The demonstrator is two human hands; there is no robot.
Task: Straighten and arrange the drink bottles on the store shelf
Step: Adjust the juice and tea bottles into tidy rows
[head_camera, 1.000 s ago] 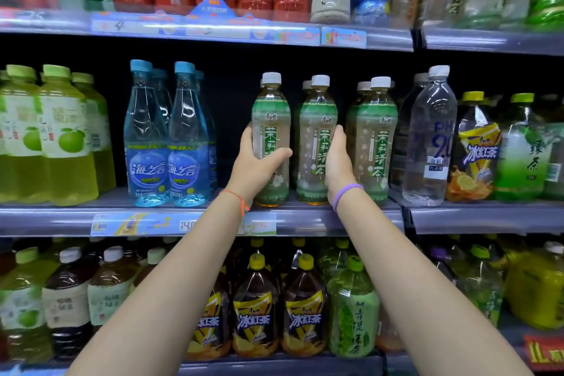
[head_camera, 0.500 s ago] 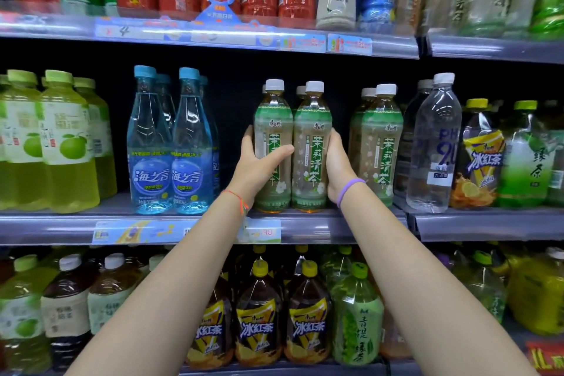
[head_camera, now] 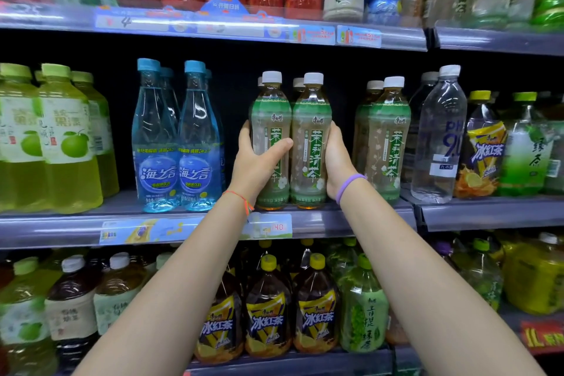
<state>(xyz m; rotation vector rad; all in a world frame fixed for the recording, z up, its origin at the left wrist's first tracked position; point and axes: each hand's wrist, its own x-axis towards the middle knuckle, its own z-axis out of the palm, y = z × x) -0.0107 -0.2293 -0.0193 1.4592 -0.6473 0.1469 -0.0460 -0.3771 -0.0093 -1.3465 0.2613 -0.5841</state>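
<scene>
A: Where are the tea bottles?
B: Mid-frame on the middle shelf (head_camera: 320, 220), touching, upright.
A: The hands?
B: Left hand (head_camera: 256, 162) grasps the left bottle (head_camera: 270, 119); right hand (head_camera: 335, 159) wraps the right bottle (head_camera: 311, 143).
</scene>
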